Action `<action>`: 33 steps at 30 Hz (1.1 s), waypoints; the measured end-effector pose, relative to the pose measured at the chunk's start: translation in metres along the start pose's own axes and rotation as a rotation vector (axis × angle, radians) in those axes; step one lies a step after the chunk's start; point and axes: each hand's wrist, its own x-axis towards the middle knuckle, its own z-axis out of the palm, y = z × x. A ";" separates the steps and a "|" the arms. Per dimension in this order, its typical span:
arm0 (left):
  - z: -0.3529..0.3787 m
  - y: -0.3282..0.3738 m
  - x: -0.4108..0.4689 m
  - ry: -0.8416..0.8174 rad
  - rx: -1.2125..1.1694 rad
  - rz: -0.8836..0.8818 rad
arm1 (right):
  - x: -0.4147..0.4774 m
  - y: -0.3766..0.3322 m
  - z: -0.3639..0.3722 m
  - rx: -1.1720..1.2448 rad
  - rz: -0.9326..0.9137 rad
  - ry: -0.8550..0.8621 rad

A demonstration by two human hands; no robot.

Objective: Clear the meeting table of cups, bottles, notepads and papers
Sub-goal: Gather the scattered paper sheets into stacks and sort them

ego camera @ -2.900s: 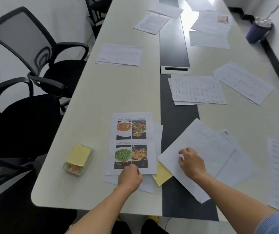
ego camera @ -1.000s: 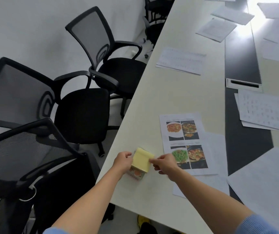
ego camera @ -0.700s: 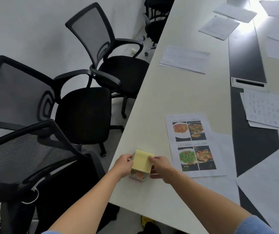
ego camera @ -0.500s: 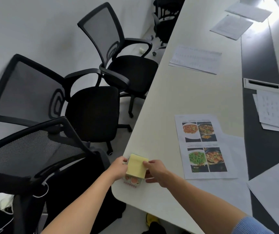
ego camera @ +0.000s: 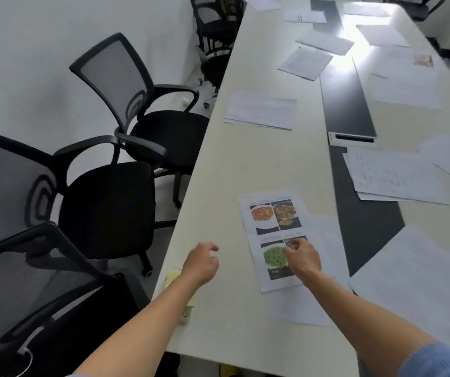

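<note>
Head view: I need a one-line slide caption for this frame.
Right hand pinching the food-photo sheet, left hand hovering empty above the table, yellow notepad near the table edge.

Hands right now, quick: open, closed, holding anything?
Left hand: loosely curled, open, holding nothing, above the table.
Right hand: fingertips pinching at the food printout; grip unclear.

Bare table (ego camera: 248, 156): we find open passage at 12 o'clock of our left hand (ego camera: 200, 263). Obstacles: food-photo sheet (ego camera: 272, 216) at 2 o'clock; black chairs (ego camera: 109, 202) crowding the table edge at 9 o'clock.
</note>
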 end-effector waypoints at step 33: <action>0.129 0.100 0.022 -0.367 0.453 0.174 | 0.103 0.048 -0.110 0.388 0.228 -0.375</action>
